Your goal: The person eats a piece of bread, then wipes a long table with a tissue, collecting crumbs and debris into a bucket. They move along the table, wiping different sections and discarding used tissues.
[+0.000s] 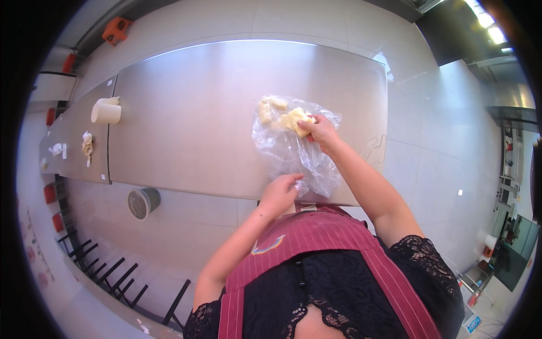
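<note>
On the metal tabletop lies a clear plastic bag (283,148), spread out and crinkled. My right hand (322,130) grips a pale yellow, bread-like piece (297,120) above the bag's upper part. Left of it, more pale pieces of the same sort (269,108) lie at the bag's upper left; whether they are inside or on top of the plastic I cannot tell. My left hand (279,193) is at the near table edge, its fingers at the bag's lower left edge; whether they pinch the plastic is unclear.
The long metal table (190,118) reaches left, where a white paper roll (106,111) and a crumpled pale item (87,148) lie on an adjoining table. A lidded-looking grey bin (144,203) stands on the floor by the near edge. Thin string (374,146) lies near the right edge.
</note>
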The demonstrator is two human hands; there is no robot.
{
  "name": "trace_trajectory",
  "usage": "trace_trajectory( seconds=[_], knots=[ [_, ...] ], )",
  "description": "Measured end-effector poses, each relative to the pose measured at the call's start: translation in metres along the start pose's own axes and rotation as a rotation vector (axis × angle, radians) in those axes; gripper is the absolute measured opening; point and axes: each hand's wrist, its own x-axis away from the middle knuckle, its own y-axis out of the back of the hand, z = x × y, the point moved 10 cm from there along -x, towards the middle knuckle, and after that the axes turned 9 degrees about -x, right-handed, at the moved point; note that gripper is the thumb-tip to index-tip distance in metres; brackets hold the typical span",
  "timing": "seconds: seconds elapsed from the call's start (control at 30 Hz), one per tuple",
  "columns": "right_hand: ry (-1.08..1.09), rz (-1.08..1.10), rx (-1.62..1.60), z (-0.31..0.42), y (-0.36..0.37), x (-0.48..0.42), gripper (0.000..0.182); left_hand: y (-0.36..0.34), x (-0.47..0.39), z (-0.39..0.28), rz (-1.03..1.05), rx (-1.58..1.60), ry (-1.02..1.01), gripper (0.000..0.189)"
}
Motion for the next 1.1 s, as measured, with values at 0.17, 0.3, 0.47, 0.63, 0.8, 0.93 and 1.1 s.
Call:
trace_trajectory(
  seconds=[0.17, 0.3, 0.47, 0.63, 0.8, 0.93, 1.1],
  knots=[
    [0.026, 0.050, 0.107, 0.007, -0.002, -0.010, 0.047, 0.010, 0.025, 0.034, -0.147, 0.184, 0.012, 0.035],
    [0.037, 0.030, 0.187, 0.010, -0.005, -0.004, 0.054, 0.014, 0.044, 0.041, -0.216, 0.278, 0.116, 0.039],
    [0.239, -0.078, 0.639, 0.027, 0.004, 0.000, 0.064, 0.025, 0.057, 0.019, -0.304, 0.162, 0.075, 0.041],
    [0.614, -0.324, 0.935, 0.064, -0.008, 0.047, 0.056, 0.039, 0.084, 0.013, -0.484, 0.127, 0.057, 0.045],
    [0.731, -0.003, 0.722, 0.079, -0.043, 0.103, 0.016, 0.042, 0.108, 0.044, -0.588, 0.536, 0.271, 0.030],
    [0.857, 0.523, 0.605, 0.041, -0.114, 0.186, 0.042, 0.027, 0.090, 0.063, -0.509, 1.056, 0.373, 0.029],
    [0.915, 0.683, 0.781, 0.000, -0.170, 0.249, 0.080, 0.069, 0.088, 0.030, -0.593, 1.384, 0.196, 0.044]
  ],
)
